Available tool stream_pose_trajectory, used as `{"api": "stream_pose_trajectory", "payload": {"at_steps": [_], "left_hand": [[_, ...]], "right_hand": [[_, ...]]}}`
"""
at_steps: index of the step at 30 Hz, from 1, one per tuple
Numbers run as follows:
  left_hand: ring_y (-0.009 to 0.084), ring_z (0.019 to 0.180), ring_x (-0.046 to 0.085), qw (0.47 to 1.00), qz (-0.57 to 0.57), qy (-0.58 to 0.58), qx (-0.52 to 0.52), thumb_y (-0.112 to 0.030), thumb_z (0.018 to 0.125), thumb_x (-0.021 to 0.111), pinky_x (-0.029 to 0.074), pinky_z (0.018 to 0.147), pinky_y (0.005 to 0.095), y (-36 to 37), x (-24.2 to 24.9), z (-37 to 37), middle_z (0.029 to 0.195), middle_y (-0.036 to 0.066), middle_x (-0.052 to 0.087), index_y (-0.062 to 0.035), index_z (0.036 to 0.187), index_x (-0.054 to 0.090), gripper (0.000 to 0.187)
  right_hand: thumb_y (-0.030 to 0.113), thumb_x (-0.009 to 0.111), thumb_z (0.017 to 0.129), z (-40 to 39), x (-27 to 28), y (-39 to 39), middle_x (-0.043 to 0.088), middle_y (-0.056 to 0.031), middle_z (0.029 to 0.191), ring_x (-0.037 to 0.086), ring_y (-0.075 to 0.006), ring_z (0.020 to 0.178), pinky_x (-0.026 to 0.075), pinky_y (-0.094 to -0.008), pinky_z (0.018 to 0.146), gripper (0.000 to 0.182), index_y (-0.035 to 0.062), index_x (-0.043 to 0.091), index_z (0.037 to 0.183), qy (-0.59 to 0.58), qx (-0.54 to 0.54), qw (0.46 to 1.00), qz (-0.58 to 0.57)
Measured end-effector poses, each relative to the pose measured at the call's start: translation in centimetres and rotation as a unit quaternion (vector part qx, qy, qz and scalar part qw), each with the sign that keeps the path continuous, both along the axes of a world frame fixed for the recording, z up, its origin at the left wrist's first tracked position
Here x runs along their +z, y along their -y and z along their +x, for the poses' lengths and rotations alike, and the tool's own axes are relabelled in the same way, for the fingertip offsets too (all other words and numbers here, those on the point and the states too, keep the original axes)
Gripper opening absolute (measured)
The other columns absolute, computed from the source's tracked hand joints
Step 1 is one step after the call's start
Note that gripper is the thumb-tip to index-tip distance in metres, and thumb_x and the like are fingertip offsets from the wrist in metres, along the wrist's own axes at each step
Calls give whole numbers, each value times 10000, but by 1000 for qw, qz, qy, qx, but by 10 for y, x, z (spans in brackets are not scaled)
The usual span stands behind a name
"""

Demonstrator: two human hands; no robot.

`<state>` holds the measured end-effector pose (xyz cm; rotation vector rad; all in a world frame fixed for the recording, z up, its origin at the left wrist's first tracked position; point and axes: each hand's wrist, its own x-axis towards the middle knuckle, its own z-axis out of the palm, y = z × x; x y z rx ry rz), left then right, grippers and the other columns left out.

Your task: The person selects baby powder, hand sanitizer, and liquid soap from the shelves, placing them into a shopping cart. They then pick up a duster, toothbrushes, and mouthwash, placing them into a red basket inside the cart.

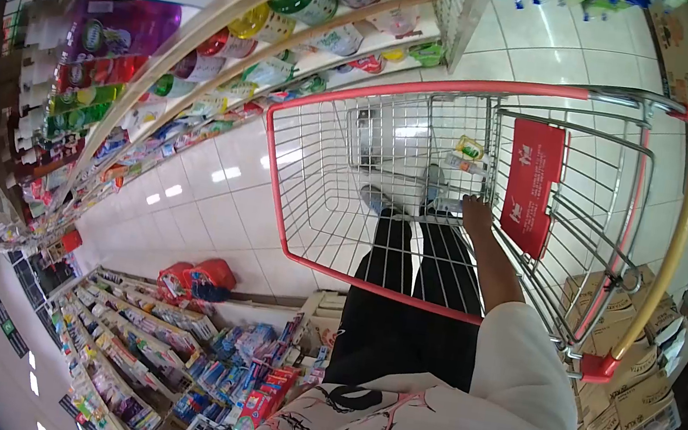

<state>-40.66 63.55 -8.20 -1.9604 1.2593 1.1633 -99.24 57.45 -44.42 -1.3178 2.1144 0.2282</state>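
My right hand (475, 213) reaches down into the wire shopping cart (328, 263), its fingers closed at the end of a small pale, see-through-looking package (449, 204). What kind of package it is I cannot make out. Close by in the cart lie a yellow-and-green packet (469, 148) and a whitish tube-like item (462, 163). Beside the hand, a red sign panel (532, 189) is fixed to the cart's wire. My left hand is out of view.
Shelves of colourful bottles (124, 30) run along the left. Lower down, another shelf holds boxed goods (267, 389), with red packs (196, 280) near its end. Cardboard boxes (632, 387) are stacked at the right. Pale floor tiles (211, 223) lie between the shelves.
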Motion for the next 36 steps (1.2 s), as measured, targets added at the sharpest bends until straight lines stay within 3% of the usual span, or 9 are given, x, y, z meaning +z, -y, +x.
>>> {"api": "stream_pose_trajectory", "payload": {"at_steps": [8, 10, 15, 21, 23, 25, 28, 31, 36], "left_hand": [[211, 714, 627, 932, -283, -183, -135, -336, 953, 548, 477, 632, 358, 109, -80, -86, 785, 172, 654, 20, 970, 648, 371], [240, 804, 644, 927, -290, -227, 78, -238, 927, 598, 505, 736, 339, 170, -40, -199, 898, 143, 680, 2, 1054, 636, 275], [340, 1144, 538, 796, -385, -436, -166, -208, 804, 729, 461, 931, 377, 260, 57, -375, 1265, 199, 527, -18, 1261, 515, 539], [277, 956, 627, 681, -439, -544, -218, -194, 819, 725, 497, 832, 347, 293, 179, -458, 1082, 139, 630, -19, 1232, 546, 483], [142, 855, 610, 705, -267, -655, -52, -177, 859, 696, 493, 735, 268, 306, 210, -462, 1008, 63, 634, -8, 1215, 558, 417], [66, 832, 559, 674, -272, -686, -34, -170, 887, 672, 470, 707, 229, 319, 241, -469, 967, 13, 611, 7, 1220, 550, 396], [82, 823, 575, 617, -283, -734, -33, -182, 893, 668, 482, 718, 238, 335, 267, -473, 974, 14, 612, 9, 1265, 524, 442], [155, 1014, 581, 549, -546, -621, -121, -205, 925, 622, 465, 880, 297, 349, 286, -475, 1186, 108, 579, -40, 1405, 386, 560], [175, 1063, 564, 654, -420, -628, -33, -250, 935, 614, 449, 896, 299, 342, 235, -442, 1267, 138, 539, -46, 1434, 330, 610]], "right_hand": [[333, 719, 761, -43, 99, 50, 612, -169, 980, 621, -329, 938, 495, -430, 821, 390, 43, 651, 1012, 262, -1, 962, -76], [357, 708, 787, -59, 189, 86, 637, -162, 952, 631, -326, 905, 498, -412, 810, 361, 46, 678, 967, 241, 40, 962, -125], [379, 696, 821, -86, 399, 155, 686, -159, 808, 655, -285, 752, 500, -354, 713, 357, 26, 713, 873, 344, 23, 932, -112], [319, 648, 882, -90, 603, 194, 666, -89, 728, 610, -154, 690, 484, -303, 674, 323, 12, 707, 966, 368, 36, 896, -247], [257, 620, 910, -88, 635, 201, 657, -41, 820, 591, -103, 737, 479, -260, 682, 339, 8, 634, 1139, 661, -104, 666, -330], [123, 678, 867, -74, 666, 212, 632, -10, 904, 590, -81, 790, 496, -250, 714, 400, -6, 547, 1222, 542, -12, 734, -410], [69, 752, 775, -60, 698, 231, 635, -19, 947, 614, -96, 817, 503, -259, 740, 403, 7, 591, 1139, 569, -17, 713, -409], [72, 764, 764, -59, 742, 243, 641, -38, 940, 625, -116, 833, 504, -272, 765, 395, 17, 604, 1121, 399, 43, 714, -574], [123, 770, 771, -65, 800, 275, 625, -69, 984, 633, -159, 858, 504, -293, 776, 361, -6, 620, 1074, 255, -15, 610, -750]]}}
